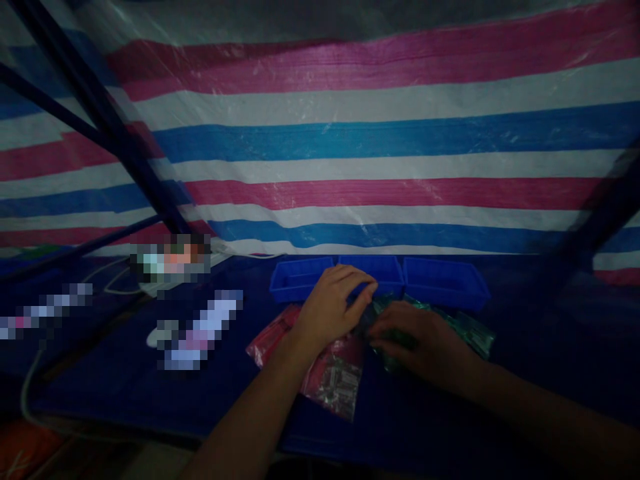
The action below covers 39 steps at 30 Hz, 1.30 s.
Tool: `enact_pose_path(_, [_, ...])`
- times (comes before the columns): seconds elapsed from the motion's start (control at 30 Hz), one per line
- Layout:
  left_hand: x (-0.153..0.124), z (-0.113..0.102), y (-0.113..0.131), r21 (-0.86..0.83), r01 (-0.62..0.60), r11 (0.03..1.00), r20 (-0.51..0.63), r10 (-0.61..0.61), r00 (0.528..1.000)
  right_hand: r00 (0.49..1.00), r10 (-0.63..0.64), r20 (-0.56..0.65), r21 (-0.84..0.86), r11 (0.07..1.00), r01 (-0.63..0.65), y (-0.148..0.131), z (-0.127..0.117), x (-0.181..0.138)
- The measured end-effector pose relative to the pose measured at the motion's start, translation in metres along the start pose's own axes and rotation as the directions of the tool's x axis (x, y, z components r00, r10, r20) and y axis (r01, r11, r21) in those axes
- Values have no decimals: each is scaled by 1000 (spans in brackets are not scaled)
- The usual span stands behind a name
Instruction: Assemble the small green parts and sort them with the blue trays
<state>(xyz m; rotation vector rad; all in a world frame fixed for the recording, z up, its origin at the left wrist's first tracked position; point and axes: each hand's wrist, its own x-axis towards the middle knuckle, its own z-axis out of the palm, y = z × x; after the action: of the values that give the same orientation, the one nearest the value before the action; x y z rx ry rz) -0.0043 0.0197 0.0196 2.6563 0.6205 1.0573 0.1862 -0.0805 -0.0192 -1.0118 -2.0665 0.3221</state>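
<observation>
My left hand (333,303) is over the dark blue table (125,380), fingers curled downward and reaching toward the green plastic bags (470,330). It lies above red plastic bags (333,383) of small parts. My right hand (420,340) rests on the green bags with its fingers bent and pressed onto them. Dim light hides whether either hand truly grips a bag.
Three blue plastic trays (300,277) stand in a row just behind the hands, against a striped pink, white and blue tarp (380,133). White cables (115,280) and pixelated items lie at the left. Dark metal poles (100,113) slant at left.
</observation>
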Motion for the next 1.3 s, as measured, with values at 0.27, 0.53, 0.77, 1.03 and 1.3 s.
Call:
enact_pose_path(0.27, [-4,-5,19,-346,90,934,176,-29,984,881,221,-418,114,975,-191,5,-11,2])
enact_pose_path(0.53, [0,0,18,-389,194,900,167,-138,976,807,414,-421,425,876,-228,5,-10,7])
enact_pose_path(0.77, [0,2,14,-427,202,882,80,-186,979,752,623,-218,624,681,-383,4,-15,11])
enact_pose_path(1.03, [1,4,14,-470,268,841,125,-237,963,732,648,-209,701,621,-350,7,-13,10])
enact_pose_path(1.3, [1,7,10,-412,189,891,50,-186,981,726,649,-227,669,646,-368,9,-17,11])
